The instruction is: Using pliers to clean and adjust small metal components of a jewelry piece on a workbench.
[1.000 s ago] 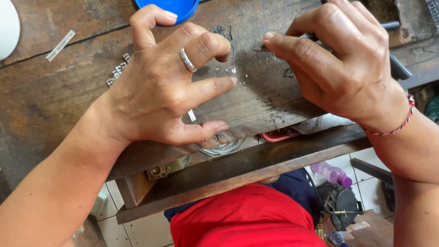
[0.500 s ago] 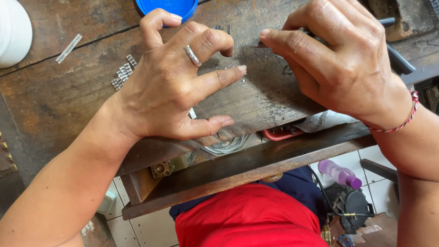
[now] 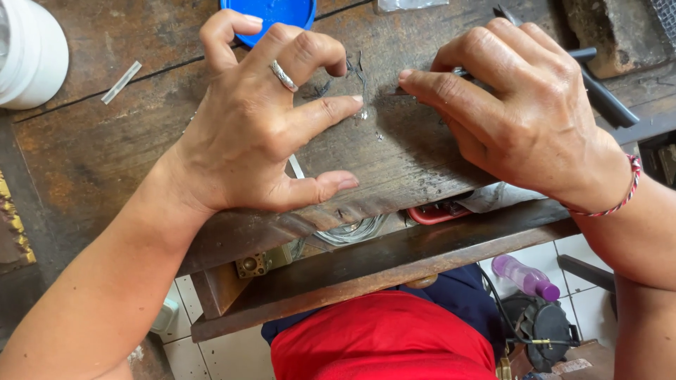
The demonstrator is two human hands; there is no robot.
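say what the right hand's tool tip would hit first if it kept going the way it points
The right hand holds a thin tool pointing left. Going straight on, it would likely first meet the left hand at its middle fingertip, by the tiny silver bits; depth is uncertain.

A thin metal tool (image 3: 422, 83) lies nearly flat on the dark wooden bench, its tip toward a few tiny silver pieces (image 3: 364, 114) scattered just beside it.

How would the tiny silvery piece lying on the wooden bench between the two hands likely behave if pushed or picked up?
The tiny silvery piece is a mere speck beside the left hand fingertip, so probably very light and easily flicked away. It may snag in the grain of the rough bench. Bare fingers would likely struggle to pinch it.
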